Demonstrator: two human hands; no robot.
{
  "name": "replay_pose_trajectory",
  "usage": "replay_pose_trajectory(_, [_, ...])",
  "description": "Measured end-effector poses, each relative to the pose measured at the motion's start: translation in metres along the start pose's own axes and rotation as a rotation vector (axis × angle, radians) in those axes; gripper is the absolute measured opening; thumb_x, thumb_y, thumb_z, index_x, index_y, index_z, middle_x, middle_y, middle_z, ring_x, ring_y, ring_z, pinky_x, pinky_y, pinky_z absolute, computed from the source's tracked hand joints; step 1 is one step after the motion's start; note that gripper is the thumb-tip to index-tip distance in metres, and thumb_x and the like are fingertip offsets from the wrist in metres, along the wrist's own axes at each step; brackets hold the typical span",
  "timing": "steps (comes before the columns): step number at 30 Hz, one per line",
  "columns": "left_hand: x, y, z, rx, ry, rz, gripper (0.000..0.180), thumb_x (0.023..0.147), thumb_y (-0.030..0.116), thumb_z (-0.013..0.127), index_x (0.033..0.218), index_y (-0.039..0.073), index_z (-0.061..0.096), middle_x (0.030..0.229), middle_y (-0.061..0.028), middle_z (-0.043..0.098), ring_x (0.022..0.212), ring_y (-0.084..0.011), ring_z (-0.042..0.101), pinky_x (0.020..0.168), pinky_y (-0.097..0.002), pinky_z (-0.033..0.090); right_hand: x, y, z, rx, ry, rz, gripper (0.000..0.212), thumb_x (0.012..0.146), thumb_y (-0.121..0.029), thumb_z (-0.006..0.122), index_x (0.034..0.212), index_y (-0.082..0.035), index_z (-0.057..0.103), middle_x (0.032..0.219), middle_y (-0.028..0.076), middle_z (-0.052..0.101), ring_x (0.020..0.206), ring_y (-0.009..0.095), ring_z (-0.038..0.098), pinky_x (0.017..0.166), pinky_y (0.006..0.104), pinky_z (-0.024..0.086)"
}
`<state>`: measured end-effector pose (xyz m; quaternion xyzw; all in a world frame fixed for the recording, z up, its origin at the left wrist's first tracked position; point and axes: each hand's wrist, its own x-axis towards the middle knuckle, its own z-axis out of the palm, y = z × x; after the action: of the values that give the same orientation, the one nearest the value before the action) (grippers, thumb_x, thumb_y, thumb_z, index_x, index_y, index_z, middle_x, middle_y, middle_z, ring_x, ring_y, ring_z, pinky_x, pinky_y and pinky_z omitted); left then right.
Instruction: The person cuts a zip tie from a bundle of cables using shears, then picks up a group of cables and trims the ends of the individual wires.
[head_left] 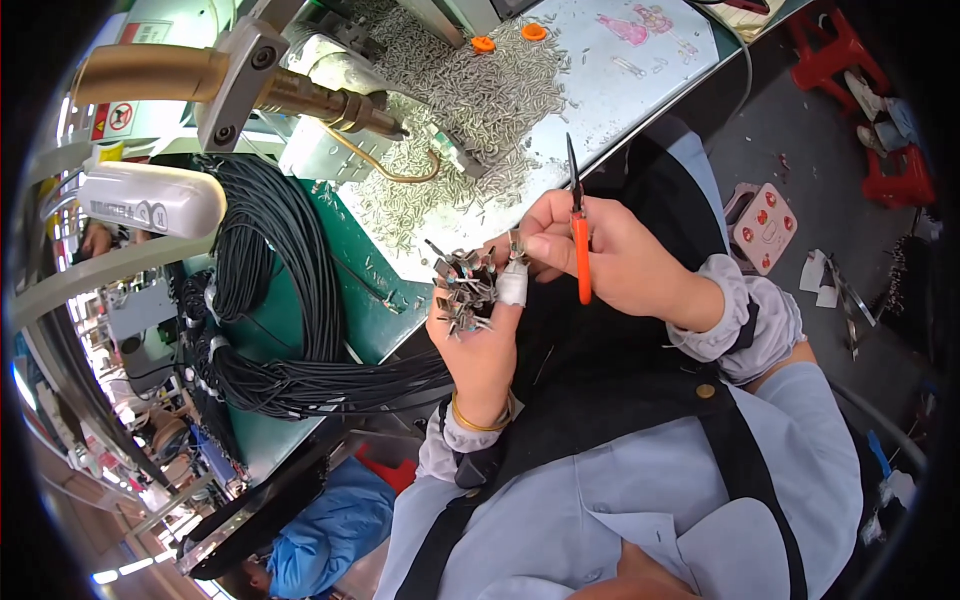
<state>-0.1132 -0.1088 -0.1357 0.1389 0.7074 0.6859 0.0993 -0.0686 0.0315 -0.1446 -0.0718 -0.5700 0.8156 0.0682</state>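
Head view shows us both hands in front of the dark apron (590,365), near the table edge. We see the left hand (472,355) closed around a bundle of cable ends (465,290), whose small metal connectors stand out above the fist; its thumb wears a white wrap (513,284). The right hand (630,265) grasps an orange-handled tool (583,255), dark tip pointing away from the body, while its thumb and finger pinch beside the wrap; we cannot tell what exactly is between them. Black cables (310,290) lie coiled on the green table (372,335), and a pile of metal pieces (500,85) covers part of the white board (620,110). We judge the bundle light but springy, its connectors stiff, slippery and perhaps easy to bend, so we would hold the cable just behind the metal.
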Motion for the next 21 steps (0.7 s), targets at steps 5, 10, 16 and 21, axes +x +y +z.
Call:
replay_pose_trajectory(5, [0.002,0.001,-0.008,-0.191,-0.011,-0.136,0.019,0.076,-0.005,0.054,0.095,-0.002,0.050,0.067,-0.0044,0.050,0.050,-0.0082,0.042,0.043,-0.0221,0.030,-0.002,-0.006,0.000,-0.029,-0.008,0.000,0.016,0.080,-0.015,0.061,0.079,0.000,0.055,0.069,0.004,0.058,0.061,0.009,0.055,0.056,0.0246,0.045])
replay_pose_trajectory(10, [0.006,0.013,-0.013,-0.484,-0.110,-0.293,0.027,0.073,-0.009,0.058,0.097,-0.002,0.050,0.084,-0.0090,0.057,0.058,-0.0104,0.049,0.048,-0.0231,0.038,-0.007,-0.018,-0.008,-0.772,-0.098,-0.049,0.033,0.074,-0.030,0.067,0.067,-0.001,0.053,0.053,0.007,0.053,0.049,0.019,0.055,0.047,0.0289,0.042])
replay_pose_trajectory(16, [0.007,0.020,0.002,-0.272,0.020,-0.271,0.014,0.079,-0.002,0.050,0.093,-0.001,0.050,0.058,-0.0015,0.042,0.044,-0.0072,0.032,0.042,-0.0220,0.023,-0.010,-0.015,-0.002,-0.960,-0.087,-0.058,0.040,0.071,-0.038,0.067,0.060,-0.003,0.050,0.046,0.011,0.048,0.043,0.029,0.051,0.041,0.0329,0.039])
replay_pose_trajectory(21, [0.018,0.017,-0.008,-0.290,-0.075,-0.313,0.014,0.078,-0.002,0.051,0.093,-0.001,0.051,0.058,-0.0006,0.041,0.045,-0.0076,0.032,0.043,-0.0217,0.024,-0.011,-0.001,-0.006,-0.983,-0.100,-0.066,0.036,0.075,-0.031,0.065,0.060,-0.001,0.050,0.047,0.012,0.049,0.043,0.028,0.051,0.042,0.0321,0.039])
